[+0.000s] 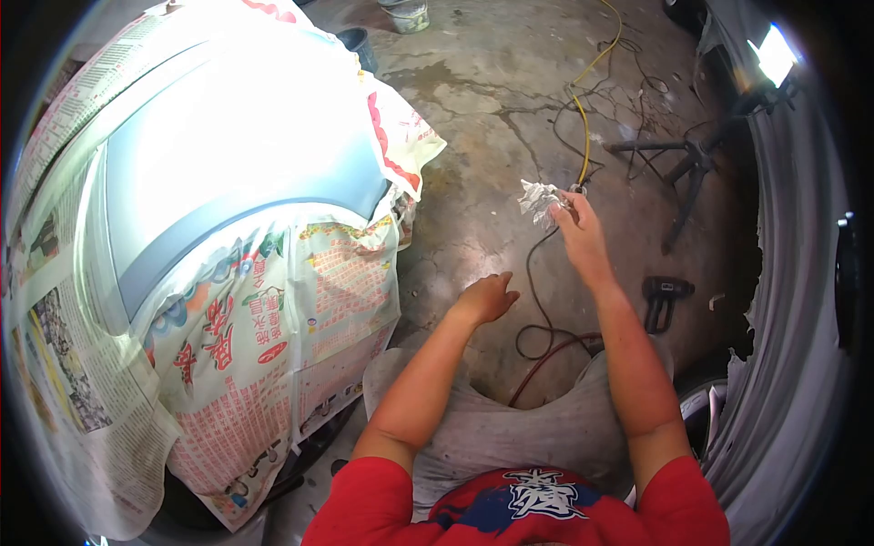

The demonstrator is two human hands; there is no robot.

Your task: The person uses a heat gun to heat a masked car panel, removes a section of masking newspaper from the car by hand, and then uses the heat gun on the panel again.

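Note:
My right hand is raised over the floor, its fingers closed on a piece of crumpled white paper. My left hand hangs in the air nearer my knees, with nothing in it and its fingers loosely bent and apart. To the left is a light-blue car body panel, brightly lit across its upper part. Printed masking paper surrounds the panel and drapes below it. Neither hand touches the panel.
A black heat gun lies on the concrete floor at right. A yellow hose and dark cables run across the floor. Behind stands a lamp on a tripod. Buckets stand at the back; grey sheeting hangs on the right.

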